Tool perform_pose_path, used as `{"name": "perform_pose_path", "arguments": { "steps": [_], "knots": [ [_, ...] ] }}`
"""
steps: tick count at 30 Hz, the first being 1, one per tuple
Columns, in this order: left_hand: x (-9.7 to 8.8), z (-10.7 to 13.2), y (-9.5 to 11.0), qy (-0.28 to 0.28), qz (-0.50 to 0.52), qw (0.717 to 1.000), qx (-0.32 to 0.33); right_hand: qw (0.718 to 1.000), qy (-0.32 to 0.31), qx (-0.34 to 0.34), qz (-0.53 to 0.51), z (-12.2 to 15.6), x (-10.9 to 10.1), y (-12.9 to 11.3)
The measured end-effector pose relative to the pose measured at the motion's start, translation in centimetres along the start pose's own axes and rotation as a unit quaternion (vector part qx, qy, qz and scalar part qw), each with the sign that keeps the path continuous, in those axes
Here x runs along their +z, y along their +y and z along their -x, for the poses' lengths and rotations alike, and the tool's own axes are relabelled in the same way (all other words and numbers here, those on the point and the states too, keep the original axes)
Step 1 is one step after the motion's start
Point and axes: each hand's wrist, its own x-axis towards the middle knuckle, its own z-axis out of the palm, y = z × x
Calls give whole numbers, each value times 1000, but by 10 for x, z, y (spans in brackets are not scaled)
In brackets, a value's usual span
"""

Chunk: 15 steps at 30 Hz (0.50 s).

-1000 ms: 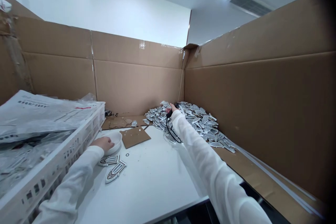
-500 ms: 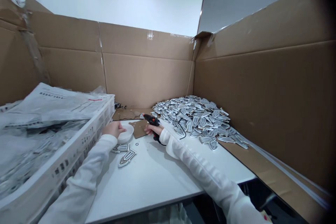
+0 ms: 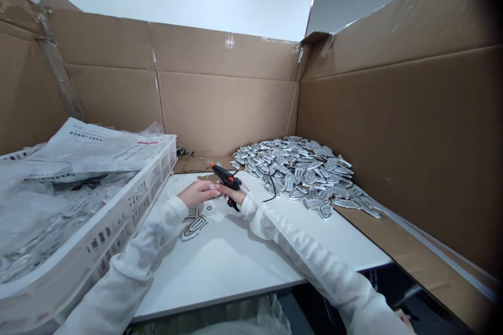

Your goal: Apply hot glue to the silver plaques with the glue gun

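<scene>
My right hand (image 3: 234, 194) grips a black glue gun (image 3: 225, 176) with an orange tip, nozzle pointing up and left, its black cord (image 3: 271, 188) trailing right towards the pile. My left hand (image 3: 195, 193) is beside it, fingers curled and nearly touching the right hand; what it holds, if anything, is too small to make out. Below the hands lie two silver pointed patches (image 3: 194, 226) and a small black ring (image 3: 209, 208) on the white table (image 3: 236, 261). A large pile of the same silver patches (image 3: 298, 167) fills the far right corner.
A white slotted crate (image 3: 118, 220) stuffed with plastic bags and printed paper stands at the left. Tall cardboard walls (image 3: 393, 125) enclose the table on three sides. Cardboard scraps (image 3: 194, 165) lie at the back. A cardboard strip (image 3: 412, 261) runs along the right edge.
My right hand drew back from the patch pile, bringing the glue gun to the table's middle. My left hand left the white bowl and met the right hand. The camera tilted down.
</scene>
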Motion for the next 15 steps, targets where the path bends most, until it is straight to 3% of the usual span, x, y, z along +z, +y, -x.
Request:
{"name": "perform_pose_path", "arguments": {
  "steps": [2, 5, 8, 11, 15],
  "knots": [
    [-2, 2, 3, -7, -23, 1000, -18, 1000, 1, 6, -7, -2, 0, 2],
    [-7, 10, 12, -2, -148, 985, -93, 998, 38, 20, -45, -8, -3, 6],
    [-6, 19, 19, -10, -318, 936, -150, 995, 65, 34, -73, -12, -11, 11],
    [6, 23, 24, -52, -422, 888, -174, 994, 72, 31, -71, -11, -20, 16],
    [25, 23, 25, -84, -470, 864, -157, 996, 81, 25, -34, -9, -24, 23]
  ]
}}
